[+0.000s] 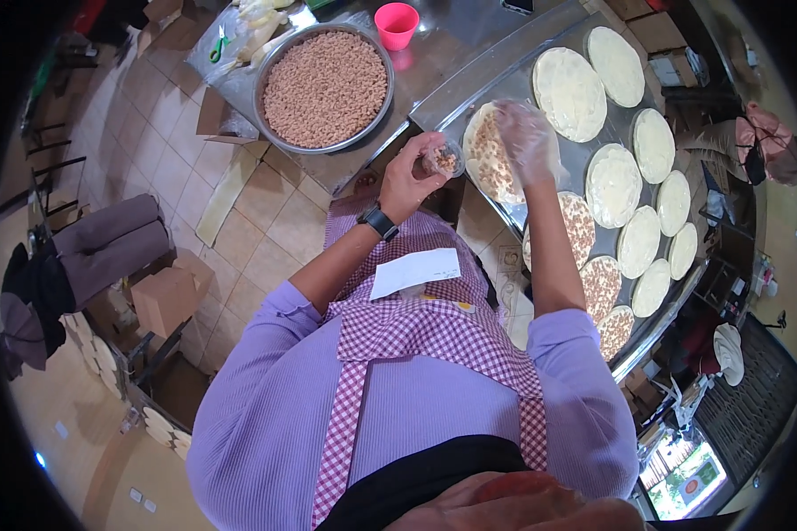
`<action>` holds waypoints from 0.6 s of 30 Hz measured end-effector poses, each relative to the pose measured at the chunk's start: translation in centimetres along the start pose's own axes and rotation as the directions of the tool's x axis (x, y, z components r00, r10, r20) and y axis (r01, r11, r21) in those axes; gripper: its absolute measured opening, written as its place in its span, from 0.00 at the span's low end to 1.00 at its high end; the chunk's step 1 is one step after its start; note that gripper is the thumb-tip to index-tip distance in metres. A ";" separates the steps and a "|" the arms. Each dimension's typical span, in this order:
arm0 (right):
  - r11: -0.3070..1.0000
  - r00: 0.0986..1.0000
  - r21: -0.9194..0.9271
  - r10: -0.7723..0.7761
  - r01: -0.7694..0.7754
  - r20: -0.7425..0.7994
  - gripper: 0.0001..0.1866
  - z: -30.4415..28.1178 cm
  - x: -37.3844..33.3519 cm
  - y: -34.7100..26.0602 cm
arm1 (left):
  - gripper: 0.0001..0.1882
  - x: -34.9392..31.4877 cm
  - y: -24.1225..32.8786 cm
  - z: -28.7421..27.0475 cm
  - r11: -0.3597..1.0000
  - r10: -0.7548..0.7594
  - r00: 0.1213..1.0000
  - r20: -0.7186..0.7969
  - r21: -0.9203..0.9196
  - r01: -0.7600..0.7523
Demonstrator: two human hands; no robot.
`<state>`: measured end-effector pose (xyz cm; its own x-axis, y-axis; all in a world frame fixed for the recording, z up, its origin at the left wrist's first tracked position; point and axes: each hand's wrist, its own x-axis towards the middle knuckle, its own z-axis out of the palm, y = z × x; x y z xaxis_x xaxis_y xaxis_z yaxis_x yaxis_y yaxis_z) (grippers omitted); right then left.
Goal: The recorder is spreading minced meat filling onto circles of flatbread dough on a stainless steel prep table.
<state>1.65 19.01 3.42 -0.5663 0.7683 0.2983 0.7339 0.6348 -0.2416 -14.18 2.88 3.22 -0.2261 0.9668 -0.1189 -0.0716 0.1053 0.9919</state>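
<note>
My bare left hand (407,180) is wrapped round a small clear cup (444,159) with some brown crumbs in it, just off the tray's edge. In a clear plastic glove, my right hand (527,144) lies over a round pale flatbread (484,157), fingers outstretched and slightly blurred. Brown crumbs cover the left part of that flatbread; my glove hides much of the rest. Nearer to me, more rounds with brown crumbs (577,232) line the tray's edge. Plain pale rounds (614,186) lie in rows on the metal tray (584,159).
A big round metal pan (259,99) full of brown crumbs stands on the table, beside a pink cup (397,26). Green scissors (219,44) lie on plastic at the far left. Cardboard boxes (164,301) stand on the left. Other people (762,146) are at the sides.
</note>
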 end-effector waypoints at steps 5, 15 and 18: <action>0.936 0.904 -0.341 0.065 0.092 0.423 0.07 3.6 3.3 -3.0 | 0.30 -0.2 0.3 -0.1 0.999 0.005 1.000 -0.014 -0.034 -0.006; 0.927 0.925 -0.363 0.055 0.092 0.375 0.08 5.7 2.3 -4.6 | 0.31 -0.8 -0.4 -1.5 0.999 0.045 0.996 -0.075 -0.023 -0.047; 0.937 0.955 -0.327 -0.019 0.120 0.296 0.07 6.8 2.7 -2.4 | 0.31 -0.4 -0.2 -1.2 0.995 0.038 0.996 -0.079 -0.089 -0.045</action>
<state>-4.19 20.13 -1.44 -0.6655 0.7463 0.0164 0.7429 0.6601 0.1113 -15.26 2.23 2.97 -0.3045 0.9487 -0.0848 -0.1480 0.0408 0.9881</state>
